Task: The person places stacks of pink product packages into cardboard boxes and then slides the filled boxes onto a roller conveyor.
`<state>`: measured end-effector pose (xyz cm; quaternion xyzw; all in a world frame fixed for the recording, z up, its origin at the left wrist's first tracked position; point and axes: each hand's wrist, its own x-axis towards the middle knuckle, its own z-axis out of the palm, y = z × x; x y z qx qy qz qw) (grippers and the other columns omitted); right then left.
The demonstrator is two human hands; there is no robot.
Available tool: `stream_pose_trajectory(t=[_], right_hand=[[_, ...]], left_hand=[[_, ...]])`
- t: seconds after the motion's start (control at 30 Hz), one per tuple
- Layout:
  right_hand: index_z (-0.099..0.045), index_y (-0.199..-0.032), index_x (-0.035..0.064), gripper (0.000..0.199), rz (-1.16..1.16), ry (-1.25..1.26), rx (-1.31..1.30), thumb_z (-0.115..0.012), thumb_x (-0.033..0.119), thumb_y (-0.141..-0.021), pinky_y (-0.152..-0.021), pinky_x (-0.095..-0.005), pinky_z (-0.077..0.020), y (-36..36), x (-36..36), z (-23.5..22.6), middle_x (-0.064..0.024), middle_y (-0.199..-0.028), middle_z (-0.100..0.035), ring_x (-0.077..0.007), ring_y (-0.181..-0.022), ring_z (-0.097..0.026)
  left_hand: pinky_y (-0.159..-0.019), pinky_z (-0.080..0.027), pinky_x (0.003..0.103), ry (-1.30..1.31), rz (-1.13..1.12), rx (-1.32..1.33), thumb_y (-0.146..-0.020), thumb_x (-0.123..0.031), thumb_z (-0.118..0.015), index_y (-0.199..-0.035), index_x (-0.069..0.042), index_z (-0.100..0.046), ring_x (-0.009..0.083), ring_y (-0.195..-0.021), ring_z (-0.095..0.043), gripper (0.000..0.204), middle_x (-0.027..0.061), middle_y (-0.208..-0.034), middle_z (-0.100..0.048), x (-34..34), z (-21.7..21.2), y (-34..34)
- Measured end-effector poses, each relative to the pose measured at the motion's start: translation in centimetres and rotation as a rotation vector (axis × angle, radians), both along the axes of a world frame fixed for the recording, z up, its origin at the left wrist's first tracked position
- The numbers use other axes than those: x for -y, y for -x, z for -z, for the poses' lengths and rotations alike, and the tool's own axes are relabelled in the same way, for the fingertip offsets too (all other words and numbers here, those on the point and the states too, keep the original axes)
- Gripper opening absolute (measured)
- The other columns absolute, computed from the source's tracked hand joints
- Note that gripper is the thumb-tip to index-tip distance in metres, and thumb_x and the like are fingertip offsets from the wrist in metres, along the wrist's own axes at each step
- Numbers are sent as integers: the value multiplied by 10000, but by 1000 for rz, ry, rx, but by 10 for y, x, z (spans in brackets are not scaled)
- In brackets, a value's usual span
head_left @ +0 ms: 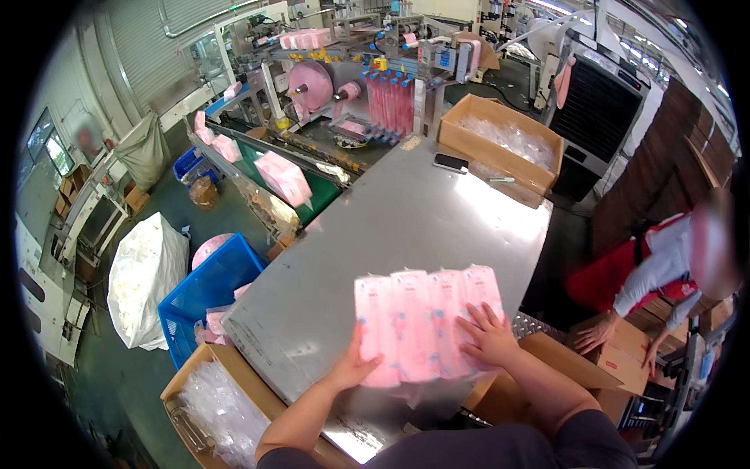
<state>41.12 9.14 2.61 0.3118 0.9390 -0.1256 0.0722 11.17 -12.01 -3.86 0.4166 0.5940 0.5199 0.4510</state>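
A row of several pink soft packs (414,324), side by side in clear film, lies at the near edge of the metal table (375,211). My left hand (357,366) grips the near left corner of the row, its thumb on the top face and fingers along the side. At the right end of the row, my right hand (488,336) lies on the packs with its fingers spread. The underside of the packs is hidden.
A carton of clear bags (187,438) stands at the near left, beside a blue crate (183,313). Farther off, another carton (500,105) and a phone (451,162) rest on the table. A green conveyor (250,164) carries pink packs. A co-worker (652,266) handles cartons at right.
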Motion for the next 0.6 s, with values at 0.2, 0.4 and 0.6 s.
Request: stream_pose_trajectory(t=[0.2, 0.4, 0.6], right_hand=[[-427, -1464, 158, 649, 174, 112, -362, -659, 365, -894, -1122, -557, -293, -18, -12, 0, -200, -1570, -250, -420, -1428, -278], [-240, -1542, 50, 756, 696, 664, -727, -668, 116, -922, -1050, -330, -409, -35, -33, 37, -169, -1462, -433, -187, -1289, -464], [-102, -1580, 108, 856, 742, 992, -821, -654, 76, -927, -1063, -323, -384, -44, -54, 59, -131, -1488, -411, -180, -1301, -445]], left_hand=[[-1161, -214, 558, 195, -111, -783, -911, -467, -620, -1536, -104, -267, 409, -1459, -217, 804, 247, -1582, -195, -119, -59, 81], [-1160, -192, 586, 278, -452, -1099, -886, -577, -585, -1464, -236, -437, 492, -1459, -105, 688, 215, -1593, -193, -268, -65, 146], [-1133, -276, 589, 174, -194, -1210, -901, -519, -594, -1231, -164, -617, 541, -1430, -150, 485, 197, -1549, -302, -239, -12, 169]])
